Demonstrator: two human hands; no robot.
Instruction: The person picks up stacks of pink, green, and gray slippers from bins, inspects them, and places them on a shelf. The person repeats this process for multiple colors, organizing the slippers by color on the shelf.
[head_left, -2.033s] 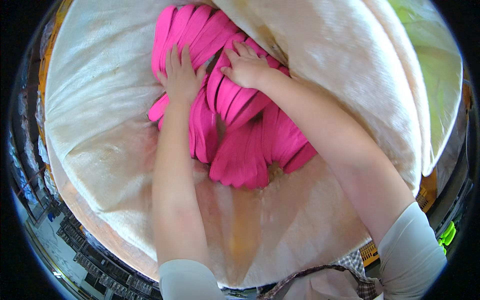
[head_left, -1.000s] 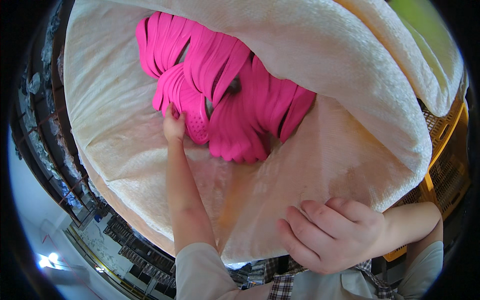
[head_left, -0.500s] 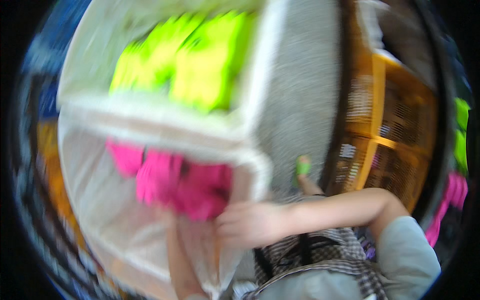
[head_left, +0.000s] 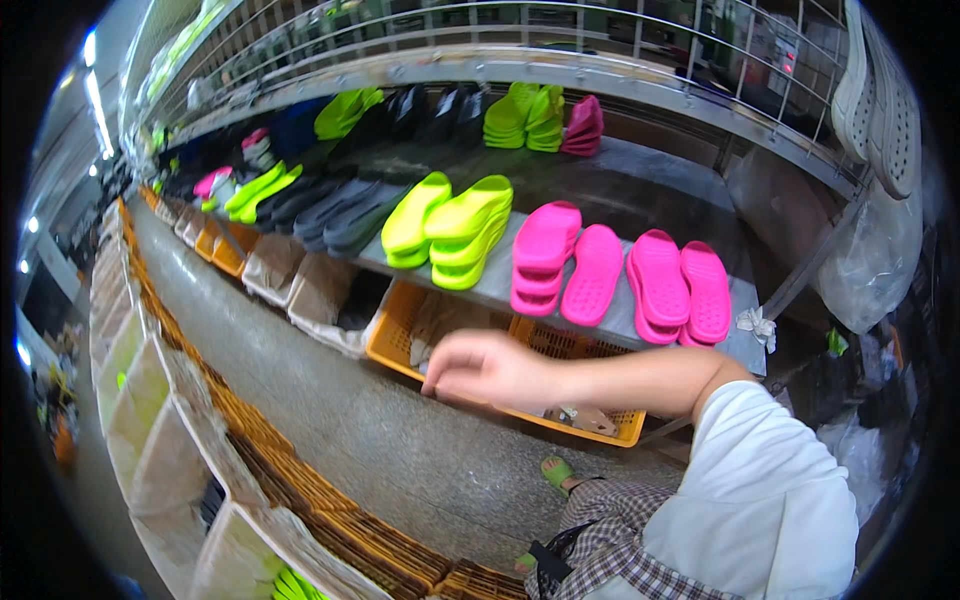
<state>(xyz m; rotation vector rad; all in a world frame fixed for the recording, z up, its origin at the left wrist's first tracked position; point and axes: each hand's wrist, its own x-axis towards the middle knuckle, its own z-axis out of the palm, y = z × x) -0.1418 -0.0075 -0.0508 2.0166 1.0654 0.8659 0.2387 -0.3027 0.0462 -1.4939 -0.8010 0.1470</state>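
Presently: R hand (head_left: 472, 366) at frame ctr, blurred, fingers loosely bent, nothing visibly gripped | L hand out of view | pink shoes (head_left: 594, 277), R of ctr on shelf (head_left: 655, 180), untouched | done (judged): set out, some stacked | qty left: can't tell

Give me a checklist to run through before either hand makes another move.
1. Left hand visible: not ok; it is out of view.
2. Right hand empty: cannot tell; it is blurred, fingers curled, with no item showing.
3. Pink footwear unobstructed: ok; it sits in plain view along the edge of the grey shelf.
4. Yellow-green footwear kept separate: ok; its stacks stand left of the pink ones.
5. Yellow crate fully visible: not ok; the right hand covers part of it.
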